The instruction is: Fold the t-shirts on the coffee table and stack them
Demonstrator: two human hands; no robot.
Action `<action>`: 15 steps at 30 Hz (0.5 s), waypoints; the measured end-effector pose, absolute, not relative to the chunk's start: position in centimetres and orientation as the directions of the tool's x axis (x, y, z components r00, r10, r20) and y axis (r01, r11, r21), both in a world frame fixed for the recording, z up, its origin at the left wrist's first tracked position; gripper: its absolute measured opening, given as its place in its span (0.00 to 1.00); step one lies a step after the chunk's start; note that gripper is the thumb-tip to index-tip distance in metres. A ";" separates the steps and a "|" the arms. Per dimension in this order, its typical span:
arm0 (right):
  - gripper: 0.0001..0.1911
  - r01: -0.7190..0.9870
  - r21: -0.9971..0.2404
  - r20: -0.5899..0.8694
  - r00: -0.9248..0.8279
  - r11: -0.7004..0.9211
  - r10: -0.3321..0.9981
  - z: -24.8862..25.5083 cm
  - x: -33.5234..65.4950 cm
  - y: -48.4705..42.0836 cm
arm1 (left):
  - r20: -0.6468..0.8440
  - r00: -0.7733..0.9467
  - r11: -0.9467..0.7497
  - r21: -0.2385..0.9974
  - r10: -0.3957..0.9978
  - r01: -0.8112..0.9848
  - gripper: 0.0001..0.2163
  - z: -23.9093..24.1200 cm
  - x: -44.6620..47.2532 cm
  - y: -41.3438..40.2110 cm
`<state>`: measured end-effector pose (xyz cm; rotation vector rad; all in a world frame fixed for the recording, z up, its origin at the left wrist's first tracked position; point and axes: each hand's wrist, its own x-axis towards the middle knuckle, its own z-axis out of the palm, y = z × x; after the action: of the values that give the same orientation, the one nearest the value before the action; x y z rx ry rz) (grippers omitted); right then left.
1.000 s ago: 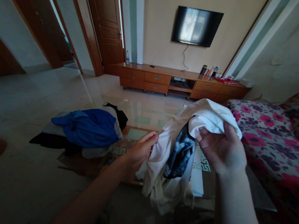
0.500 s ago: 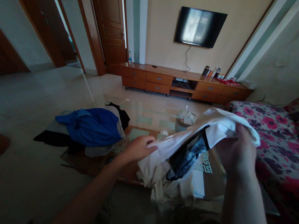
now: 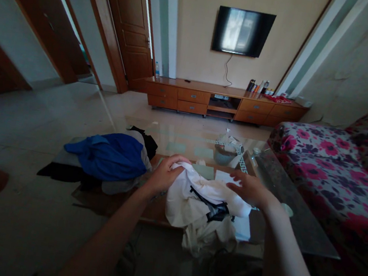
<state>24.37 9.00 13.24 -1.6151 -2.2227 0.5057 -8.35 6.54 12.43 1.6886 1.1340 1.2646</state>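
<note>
A white garment with dark trim (image 3: 196, 199) lies bunched on the glass coffee table (image 3: 296, 217) in front of me, part of it hanging over the near edge. My left hand (image 3: 167, 172) grips the garment's upper left corner, fingers curled round the cloth. My right hand (image 3: 248, 188) rests on the garment's right side with fingers stretched out flat.
A heap of clothes with a blue garment (image 3: 109, 155) on top sits at the table's left end. A small basket (image 3: 224, 155) stands further back. A floral sofa (image 3: 330, 167) is to the right; a wooden TV cabinet (image 3: 223, 101) and wall TV (image 3: 243, 31) stand ahead.
The white garment, held up in both hands before, has come down onto the table. My right hand has let go of its grip and now lies flat on the cloth.
</note>
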 end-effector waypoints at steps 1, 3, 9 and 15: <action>0.14 0.759 -0.519 0.095 -0.406 0.393 0.909 14.2 22.9 8.4 | 0.324 0.149 -0.351 0.910 0.934 0.223 0.10 12.7 -8.2 6.3; 0.11 0.591 -0.606 0.153 -0.571 0.533 0.806 15.8 20.5 7.6 | 0.339 0.164 -0.369 0.903 0.926 0.221 0.12 13.2 -7.9 6.0; 0.22 0.507 -0.596 0.208 -0.652 0.623 0.729 14.2 17.2 7.5 | 0.399 0.175 -0.429 0.880 0.900 0.204 0.14 14.0 -8.2 5.2; 0.26 0.823 -0.368 -0.149 -0.513 0.434 0.846 11.0 17.0 7.7 | 0.351 0.246 -0.404 0.890 0.903 0.211 0.15 14.7 -8.9 5.0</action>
<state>16.98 7.72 10.99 -1.5205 -2.6109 0.6185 -8.92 4.97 14.68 1.7859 1.0258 1.1936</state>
